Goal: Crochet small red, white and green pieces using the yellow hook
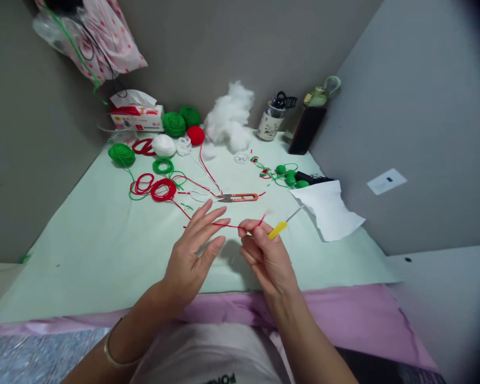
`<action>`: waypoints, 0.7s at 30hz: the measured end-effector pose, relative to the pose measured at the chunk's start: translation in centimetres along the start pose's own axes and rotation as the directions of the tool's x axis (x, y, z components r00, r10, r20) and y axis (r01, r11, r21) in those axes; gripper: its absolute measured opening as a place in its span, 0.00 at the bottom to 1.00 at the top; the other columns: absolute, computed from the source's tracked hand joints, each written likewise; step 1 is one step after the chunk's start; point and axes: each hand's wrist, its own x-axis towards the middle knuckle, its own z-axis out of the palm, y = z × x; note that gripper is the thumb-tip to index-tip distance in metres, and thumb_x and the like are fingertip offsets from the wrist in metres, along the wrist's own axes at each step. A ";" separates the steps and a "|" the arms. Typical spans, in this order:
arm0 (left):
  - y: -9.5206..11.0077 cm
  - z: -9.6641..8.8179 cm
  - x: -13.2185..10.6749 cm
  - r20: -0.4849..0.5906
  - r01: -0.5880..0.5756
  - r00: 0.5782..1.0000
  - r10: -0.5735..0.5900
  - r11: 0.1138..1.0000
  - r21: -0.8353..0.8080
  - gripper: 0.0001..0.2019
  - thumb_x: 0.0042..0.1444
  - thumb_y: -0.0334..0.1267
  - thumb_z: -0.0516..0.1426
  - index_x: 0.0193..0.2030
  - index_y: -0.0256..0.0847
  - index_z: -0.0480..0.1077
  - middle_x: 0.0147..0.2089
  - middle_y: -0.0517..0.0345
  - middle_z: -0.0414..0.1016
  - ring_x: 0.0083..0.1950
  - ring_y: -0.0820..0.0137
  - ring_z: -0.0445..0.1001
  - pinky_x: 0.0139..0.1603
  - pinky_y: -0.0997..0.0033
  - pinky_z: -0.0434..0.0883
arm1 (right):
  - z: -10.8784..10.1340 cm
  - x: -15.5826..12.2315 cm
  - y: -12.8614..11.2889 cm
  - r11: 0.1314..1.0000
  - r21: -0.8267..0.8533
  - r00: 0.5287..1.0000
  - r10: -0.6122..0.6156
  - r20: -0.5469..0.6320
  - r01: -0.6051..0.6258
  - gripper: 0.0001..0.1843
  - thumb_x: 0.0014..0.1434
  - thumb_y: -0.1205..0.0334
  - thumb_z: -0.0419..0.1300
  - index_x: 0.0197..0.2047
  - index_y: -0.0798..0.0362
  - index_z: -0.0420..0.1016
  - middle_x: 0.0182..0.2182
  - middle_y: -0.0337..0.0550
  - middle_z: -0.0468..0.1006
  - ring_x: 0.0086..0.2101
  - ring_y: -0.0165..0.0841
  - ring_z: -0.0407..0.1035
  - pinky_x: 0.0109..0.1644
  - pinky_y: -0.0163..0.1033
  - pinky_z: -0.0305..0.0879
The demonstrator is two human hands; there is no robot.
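Note:
My left hand [196, 250] is over the pale green table [96, 250], fingers stretched out, with a red yarn strand [228, 225] lying across the fingertips. My right hand [266, 253] is closed, pinching that red strand's end and holding a crochet hook with a yellow handle [278, 230]; its metal tip points up and right. The red strand runs back to a red yarn coil [163, 189]. Orange-handled thread snips [240, 198] lie just beyond my fingers.
Green yarn balls [174, 124], a red ball [196, 135], a white ball [164, 145], white stuffing [230, 117], a tissue box [138, 118], a pen cup [271, 124], a bottle [310, 125], small green crocheted pieces [290, 178] and a white paper [328, 209] lie about.

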 end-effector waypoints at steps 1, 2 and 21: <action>-0.1 0.2 -0.2 0.008 0.031 0.999 -0.031 0.999 -0.015 0.15 0.72 0.37 0.57 0.61 0.48 0.78 0.69 0.48 0.78 0.80 0.51 0.61 0.76 0.38 0.65 | -0.1 -0.1 -0.1 1.000 -0.008 1.000 -0.019 -0.019 0.019 0.18 0.52 0.45 0.76 0.34 0.50 0.82 0.28 0.36 0.78 0.19 0.19 0.35 0.20 0.34 0.35; -0.1 0.3 -0.4 0.012 0.054 0.998 -0.053 0.998 -0.025 0.15 0.72 0.38 0.57 0.61 0.49 0.78 0.70 0.49 0.78 0.80 0.51 0.61 0.76 0.38 0.65 | -0.3 -0.1 -0.1 0.999 -0.020 0.999 -0.037 -0.037 0.036 0.18 0.53 0.44 0.76 0.35 0.50 0.82 0.28 0.36 0.78 0.19 0.20 0.35 0.20 0.34 0.34; 0.3 -0.7 1.4 0.085 0.106 0.992 -0.093 0.980 -0.171 0.04 0.64 0.37 0.67 0.41 0.50 0.86 0.59 0.51 0.85 0.73 0.50 0.70 0.73 0.43 0.69 | -0.9 -0.3 1.1 0.947 -0.234 0.948 0.265 0.176 -0.222 0.16 0.50 0.53 0.78 0.37 0.53 0.85 0.23 0.37 0.81 0.18 0.21 0.49 0.21 0.33 0.39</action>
